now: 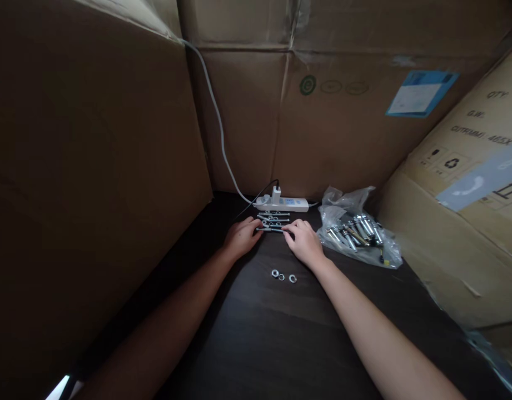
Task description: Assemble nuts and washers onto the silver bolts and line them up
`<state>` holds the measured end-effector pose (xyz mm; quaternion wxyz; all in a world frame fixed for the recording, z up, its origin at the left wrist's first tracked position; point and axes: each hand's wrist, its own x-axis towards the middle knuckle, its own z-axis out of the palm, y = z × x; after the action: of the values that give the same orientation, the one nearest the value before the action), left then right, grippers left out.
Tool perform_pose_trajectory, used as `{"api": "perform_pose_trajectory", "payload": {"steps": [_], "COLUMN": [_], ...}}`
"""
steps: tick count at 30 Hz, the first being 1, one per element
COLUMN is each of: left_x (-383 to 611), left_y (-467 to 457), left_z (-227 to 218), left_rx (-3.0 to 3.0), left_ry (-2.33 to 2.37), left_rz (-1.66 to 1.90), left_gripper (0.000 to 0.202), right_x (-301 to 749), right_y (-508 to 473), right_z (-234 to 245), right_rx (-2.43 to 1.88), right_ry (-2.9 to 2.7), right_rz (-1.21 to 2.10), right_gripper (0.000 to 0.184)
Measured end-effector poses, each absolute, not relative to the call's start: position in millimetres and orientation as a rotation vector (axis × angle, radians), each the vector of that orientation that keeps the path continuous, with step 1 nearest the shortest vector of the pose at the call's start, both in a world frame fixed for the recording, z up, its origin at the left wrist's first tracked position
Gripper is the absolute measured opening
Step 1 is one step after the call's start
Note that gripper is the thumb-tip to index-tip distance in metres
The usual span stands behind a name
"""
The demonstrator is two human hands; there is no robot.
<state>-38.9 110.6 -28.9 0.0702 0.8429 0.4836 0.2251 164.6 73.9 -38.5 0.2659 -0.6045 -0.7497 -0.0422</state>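
Note:
A metal bolt [273, 230] lies crosswise on the dark table between my hands. My left hand [241, 238] pinches its left end, and the fingers of my right hand [304, 241] are closed on its right end. Just beyond it, several more bolts [279, 214] lie in rough parallel rows, with small rings among them. Nearer to me on the table sit a hex nut [274, 273], a small ring washer [281, 277] and a larger washer [293, 279], all apart from my hands.
A white power strip [295, 204] with a plug in it stands behind the bolts; its grey cord [220, 128] climbs the box wall. To the right, a clear plastic bag [356, 233] holds several bolts. Cardboard boxes [247, 111] enclose the dark table [256, 344] left, back and right.

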Motion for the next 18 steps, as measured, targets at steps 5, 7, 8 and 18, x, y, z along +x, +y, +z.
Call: {"api": "perform_pose_trajectory", "payload": {"steps": [5, 7, 8, 18], "left_x": [-38, -38, -37, -37], "left_y": [109, 109, 109, 110], "left_z": [-28, -27, -27, -28], "left_rx": [2.508, 2.477, 2.459, 2.397], "left_ry": [1.441, 1.442, 1.441, 1.455], "left_rz": [0.716, 0.765, 0.793, 0.849], "left_gripper": [0.015, 0.015, 0.015, 0.018], "right_x": [160, 158, 157, 127], "right_y": [60, 40, 27, -65], "right_z": [-20, -8, -3, -2], "right_rx": [-1.603, -1.567, -1.533, -1.496], "right_ry": [-1.978, -2.01, -2.055, -2.273], "right_rz": [-0.101, -0.022, 0.044, 0.186], "right_gripper": [0.022, 0.02, 0.019, 0.042]}}
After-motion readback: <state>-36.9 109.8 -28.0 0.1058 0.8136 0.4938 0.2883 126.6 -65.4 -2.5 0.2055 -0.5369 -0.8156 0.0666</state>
